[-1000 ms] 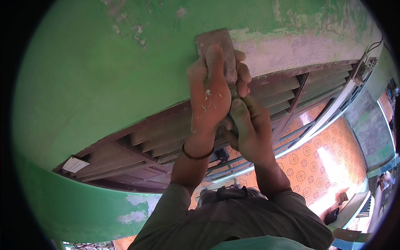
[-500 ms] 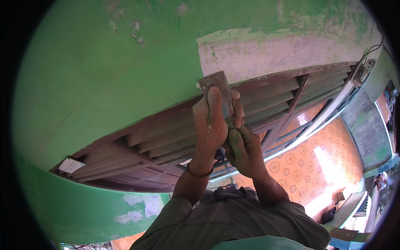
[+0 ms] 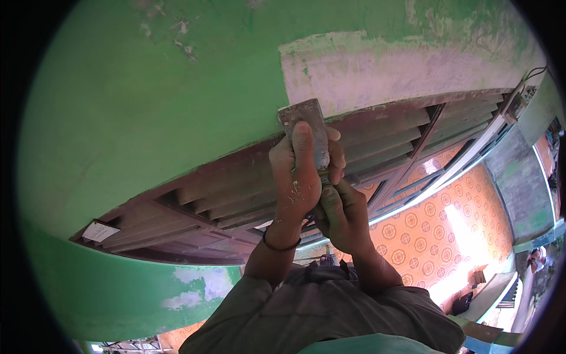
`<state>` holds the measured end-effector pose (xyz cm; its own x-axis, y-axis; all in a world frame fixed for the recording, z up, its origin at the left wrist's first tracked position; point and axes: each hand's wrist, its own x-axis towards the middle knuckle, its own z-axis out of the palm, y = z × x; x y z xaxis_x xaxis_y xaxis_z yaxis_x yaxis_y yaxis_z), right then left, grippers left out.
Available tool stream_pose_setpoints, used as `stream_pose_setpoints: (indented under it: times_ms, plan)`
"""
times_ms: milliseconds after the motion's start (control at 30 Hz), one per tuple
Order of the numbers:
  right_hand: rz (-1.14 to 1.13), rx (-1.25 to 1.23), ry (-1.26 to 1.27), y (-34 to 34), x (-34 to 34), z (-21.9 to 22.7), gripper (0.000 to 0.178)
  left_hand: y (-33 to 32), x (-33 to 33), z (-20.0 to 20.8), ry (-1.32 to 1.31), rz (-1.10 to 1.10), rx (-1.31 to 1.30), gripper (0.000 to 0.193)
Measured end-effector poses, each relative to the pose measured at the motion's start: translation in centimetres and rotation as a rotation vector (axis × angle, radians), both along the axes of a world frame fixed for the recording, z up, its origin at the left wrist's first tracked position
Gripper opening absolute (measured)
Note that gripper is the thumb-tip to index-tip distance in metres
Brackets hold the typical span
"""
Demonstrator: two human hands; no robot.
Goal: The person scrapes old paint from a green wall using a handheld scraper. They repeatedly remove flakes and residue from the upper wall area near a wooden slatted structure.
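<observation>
A scraper with a broad, flat, worn metal blade [image 3: 306, 112] is held up against the green wall [image 3: 177, 118], at the lower left corner of a stripped pale patch [image 3: 354, 74]. My left hand [image 3: 296, 168] is closed around the blade, its thumb lying flat along the near face and its fingers behind. Whitish flakes cling to the thumb's base and to the blade's lower part. Just below, my right hand [image 3: 345, 218] is wrapped round the lower end of the scraper, where the handle is mostly hidden by the fingers.
Beneath the wall runs a brown wooden frame with slanted louvre slats [image 3: 377, 138]. A white card [image 3: 101, 231] is fixed at its left end. Cables [image 3: 533, 74] hang at the right. Far below lies an orange patterned tile floor [image 3: 421, 233], partly sunlit.
The view has shifted slightly. Both hands keep their grip on the scraper, which has tilted a little, and pale flakes show more clearly on its blade.
</observation>
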<state>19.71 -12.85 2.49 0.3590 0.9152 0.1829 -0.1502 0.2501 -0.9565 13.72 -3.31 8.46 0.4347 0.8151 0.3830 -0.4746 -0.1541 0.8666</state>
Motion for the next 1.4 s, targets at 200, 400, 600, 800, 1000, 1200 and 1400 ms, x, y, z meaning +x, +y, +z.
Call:
stream_pose_setpoints:
  times_ms: [200,400,600,800,1000,1200,1400]
  plan:
    - [0.004,0.074,0.021,0.2,-0.2,0.2,0.019,-0.1,0.1,0.3,-0.01,0.032,0.049,0.054]
    - [0.009,0.019,0.017,0.3,-0.4,0.5,0.018,0.0,-0.2,0.5,0.053,0.004,0.044,0.052]
    - [0.001,0.105,0.012,0.3,-0.4,0.8,0.019,0.0,-0.2,0.8,0.106,0.01,-0.022,0.052]
    - [0.014,0.086,0.043,0.3,-0.5,1.1,0.019,0.1,-0.1,1.2,0.033,0.004,0.003,0.051]
    - [-0.03,0.095,0.018,0.5,-0.6,1.3,0.021,0.1,0.0,1.2,-0.025,0.043,0.103,0.052]
    - [-0.047,0.139,-0.044,0.8,-0.7,1.5,0.02,0.4,0.2,2.0,0.092,0.056,0.099,0.053]
    - [-0.047,0.092,0.009,0.9,-0.5,1.7,0.019,-0.3,0.0,2.6,0.179,0.071,0.032,0.054]
